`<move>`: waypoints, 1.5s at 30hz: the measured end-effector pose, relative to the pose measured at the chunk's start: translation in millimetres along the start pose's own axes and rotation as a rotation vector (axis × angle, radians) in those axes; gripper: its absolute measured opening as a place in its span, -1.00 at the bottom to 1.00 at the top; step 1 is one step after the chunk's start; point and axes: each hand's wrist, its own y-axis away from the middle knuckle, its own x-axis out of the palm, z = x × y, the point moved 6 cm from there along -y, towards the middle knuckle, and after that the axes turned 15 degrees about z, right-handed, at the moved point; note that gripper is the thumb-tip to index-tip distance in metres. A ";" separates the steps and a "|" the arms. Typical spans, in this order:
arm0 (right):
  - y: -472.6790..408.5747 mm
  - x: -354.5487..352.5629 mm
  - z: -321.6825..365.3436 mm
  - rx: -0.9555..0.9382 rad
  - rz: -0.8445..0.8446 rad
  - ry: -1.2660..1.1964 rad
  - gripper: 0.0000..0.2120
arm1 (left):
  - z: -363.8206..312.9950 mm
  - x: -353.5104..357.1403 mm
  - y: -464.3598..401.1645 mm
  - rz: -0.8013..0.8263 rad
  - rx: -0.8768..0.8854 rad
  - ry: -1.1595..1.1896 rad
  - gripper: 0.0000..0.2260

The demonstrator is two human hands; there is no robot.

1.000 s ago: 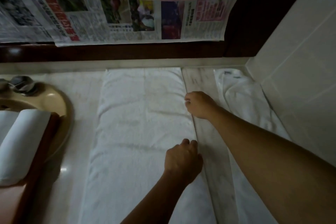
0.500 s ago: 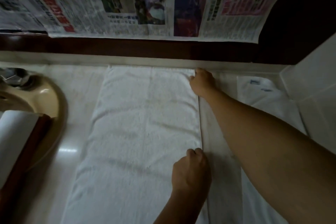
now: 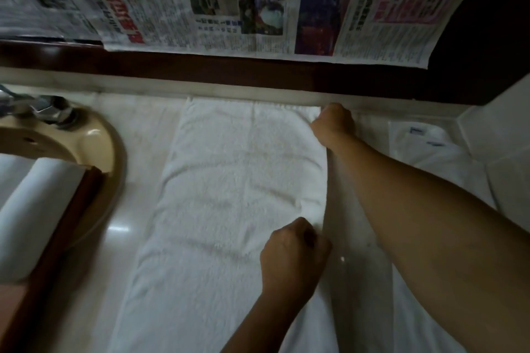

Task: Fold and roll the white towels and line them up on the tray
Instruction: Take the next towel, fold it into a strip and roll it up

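Note:
A long white towel (image 3: 229, 195) lies flat on the pale counter, stretching from the back ledge towards me. My right hand (image 3: 332, 125) pinches its far right corner by the ledge, fingers curled. My left hand (image 3: 295, 252) grips the towel's right edge nearer to me. At the far left a dark wooden tray (image 3: 54, 232) holds a rolled white towel (image 3: 31, 215). Another white towel (image 3: 424, 146) with a small label lies in the right corner, partly under my right forearm.
A beige sink (image 3: 94, 137) with a metal tap (image 3: 43, 109) sits at the left, under the tray. Newspaper sheets (image 3: 258, 3) hang on the wall above a dark wooden band. A white wall (image 3: 504, 129) closes the right side.
My right hand slid along the towel's right edge from the middle up to its far corner. My left hand stayed on the near edge. The view tilted upward.

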 end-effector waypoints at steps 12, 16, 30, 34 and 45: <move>-1.2 15.9 0.2 -0.004 -0.020 0.112 -0.69 | 22.2 5.7 -9.1 0.100 -0.023 0.034 -0.81; 14.1 5.2 3.8 -0.098 -0.055 -0.111 -0.88 | 21.1 -1.7 -4.7 0.075 0.008 0.233 -0.89; 67.5 0.7 149.5 -0.363 0.123 -0.637 -0.83 | 95.9 -126.1 62.9 -0.331 -0.173 0.582 -0.84; 69.0 23.1 188.1 -0.368 0.101 -0.485 -0.82 | 121.7 -159.3 71.6 -0.325 -0.132 0.590 -0.86; 35.4 126.8 254.3 -0.404 0.068 0.221 -0.84 | 212.2 -208.7 43.2 -0.139 -0.211 0.089 -0.77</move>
